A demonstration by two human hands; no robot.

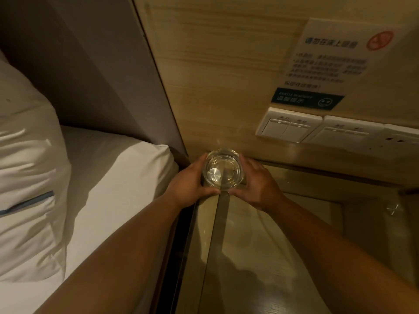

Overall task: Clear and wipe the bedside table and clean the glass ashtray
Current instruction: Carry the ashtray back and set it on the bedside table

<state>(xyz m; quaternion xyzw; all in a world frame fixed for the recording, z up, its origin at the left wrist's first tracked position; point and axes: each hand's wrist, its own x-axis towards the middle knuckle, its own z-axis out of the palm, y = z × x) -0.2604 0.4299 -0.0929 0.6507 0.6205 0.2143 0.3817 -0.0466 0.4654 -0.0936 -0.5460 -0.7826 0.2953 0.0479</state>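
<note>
A: Glass-topped tabletop (260, 257), glossy, nearest the camera; both forearms reach out over it from the bottom edge.

B: State of the hands?

A: Left hand (187, 185) and right hand (258, 185) each curl round one side of the ashtray (223, 171). Thumbs lie along its near rim, tips close together; fingers wrap the left and right walls. Both grip it.

B: Ashtray position?

A: Clear glass, round, upright, at the far left corner of the tabletop, near the wall. Cannot tell whether its base touches the surface or is lifted.

B: Surroundings?

A: White bed (108, 177) to the left, with a pillow (27, 155). Behind, a wood-grain wall panel (215, 75) carries white light switches (288, 128) and a printed notice (328, 62) above them.
</note>
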